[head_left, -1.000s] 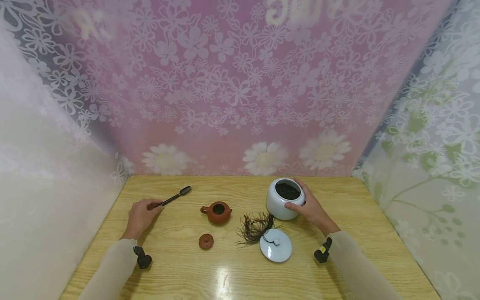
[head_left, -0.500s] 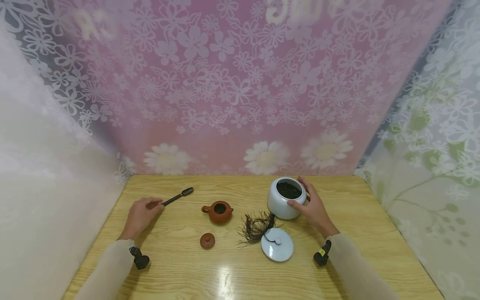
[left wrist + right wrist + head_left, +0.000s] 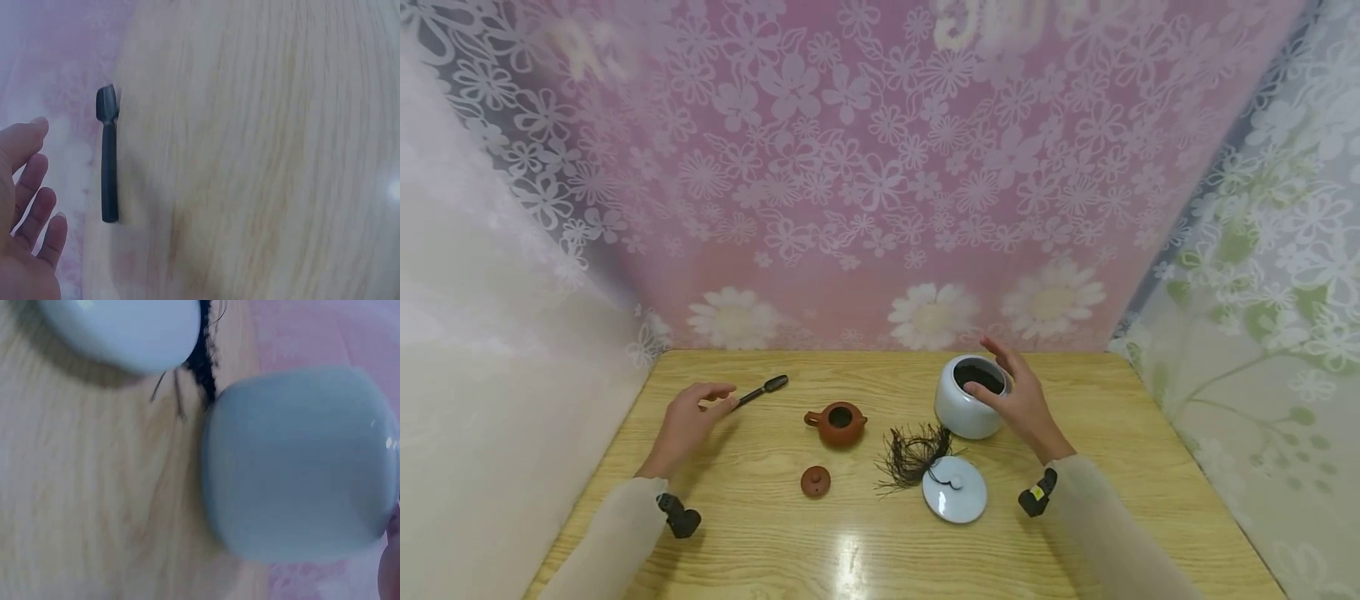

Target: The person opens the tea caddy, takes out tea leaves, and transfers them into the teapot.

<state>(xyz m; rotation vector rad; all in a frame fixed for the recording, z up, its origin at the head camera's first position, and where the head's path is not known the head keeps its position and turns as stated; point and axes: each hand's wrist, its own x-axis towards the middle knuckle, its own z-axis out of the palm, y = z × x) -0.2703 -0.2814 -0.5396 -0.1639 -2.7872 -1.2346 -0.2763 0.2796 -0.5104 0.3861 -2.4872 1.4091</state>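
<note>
My left hand (image 3: pixel 691 421) hovers just past the handle end of a small black scoop (image 3: pixel 762 392). In the left wrist view that scoop (image 3: pixel 109 169) lies on the wood, apart from the loosely spread fingers. At the right, a round white lidless jar (image 3: pixel 962 417) stands upright with dark contents, probably tea leaves. My right hand (image 3: pixel 1024 408) is at its right side, fingers extended, the thumb over the rim from the head view. Only a sliver of that hand (image 3: pixel 390 569) shows beside the jar (image 3: pixel 300 462) in the right wrist view; contact cannot be told.
A small brown clay teapot (image 3: pixel 842 427), lidless, stands mid-table with its lid (image 3: pixel 816 481) in front. A white knobbed lid (image 3: pixel 955 500) lies before the jar, with a dark tassel (image 3: pixel 910 458) attached or touching. A flowered pink backdrop (image 3: pixel 850 208) rises behind the table.
My left hand has let go of the scoop, its fingers parting. My right hand has loosened from the jar, its fingers straightening and lifting. Jar, teapot and lids have stayed put.
</note>
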